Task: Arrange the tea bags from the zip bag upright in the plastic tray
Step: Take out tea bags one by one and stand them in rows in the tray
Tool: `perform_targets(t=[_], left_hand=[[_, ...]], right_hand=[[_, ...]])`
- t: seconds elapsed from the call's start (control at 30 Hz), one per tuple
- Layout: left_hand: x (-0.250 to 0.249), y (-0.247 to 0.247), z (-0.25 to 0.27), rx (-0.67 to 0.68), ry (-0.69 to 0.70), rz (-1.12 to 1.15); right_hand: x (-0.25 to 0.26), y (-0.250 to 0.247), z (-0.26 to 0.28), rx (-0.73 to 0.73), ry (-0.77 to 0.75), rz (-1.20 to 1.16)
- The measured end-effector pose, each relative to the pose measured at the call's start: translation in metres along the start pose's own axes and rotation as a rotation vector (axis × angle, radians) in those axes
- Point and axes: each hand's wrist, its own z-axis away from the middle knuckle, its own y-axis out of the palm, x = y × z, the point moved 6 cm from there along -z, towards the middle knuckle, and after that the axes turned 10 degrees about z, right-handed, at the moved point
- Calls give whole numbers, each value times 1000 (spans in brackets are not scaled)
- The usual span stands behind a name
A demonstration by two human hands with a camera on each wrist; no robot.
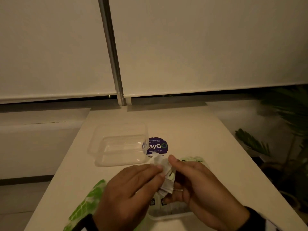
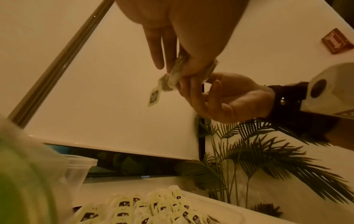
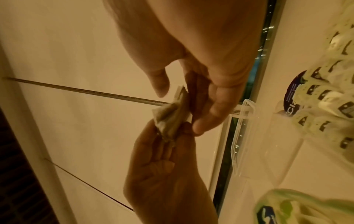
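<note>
Both hands meet over the near middle of the white table (image 1: 191, 127). My left hand (image 1: 160, 170) and right hand (image 1: 176, 172) both pinch a small bunch of tea bags (image 1: 165, 167), held above the table. In the left wrist view a paper tag (image 2: 154, 97) dangles from the bunch (image 2: 172, 75). The right wrist view shows the tea bags (image 3: 170, 118) pressed between the fingers of both hands. The clear plastic tray (image 1: 120, 145) stands beyond my left hand and looks empty. A loose pile of tea bags (image 2: 153, 209) lies under my hands. The green zip bag (image 1: 90, 202) lies at the near left.
A round purple sticker (image 1: 157, 145) is on the table right of the tray. A white plastic rim (image 1: 171, 215) lies at the near edge under my wrists. A palm plant (image 1: 283, 130) stands off the table's right side. Window blinds hang behind the table.
</note>
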Motion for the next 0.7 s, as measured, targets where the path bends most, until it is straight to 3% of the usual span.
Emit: perform_targets(t=[0.3,0.37,0.43,0.53,0.6,0.7], left_hand=[[1,10,4,148,11,71],[6,5,6,98,-55,152],[17,-6,7,-32,-226,255],[41,-11,11,-205,-636,468],[51,-1,13,-184,-862,632],[53,8,9,-126,-984,724]], right_hand=[[-6,-13,-5,-79,-85,155],[-8,-16,-7,-77,-90,152],[-9,-18,-9,-56,-88,148],[-11,-17,-9,-20,-86,162],[-14,-16,-10,-5,-88,188],[-19,-15,-12,3,-89,232]])
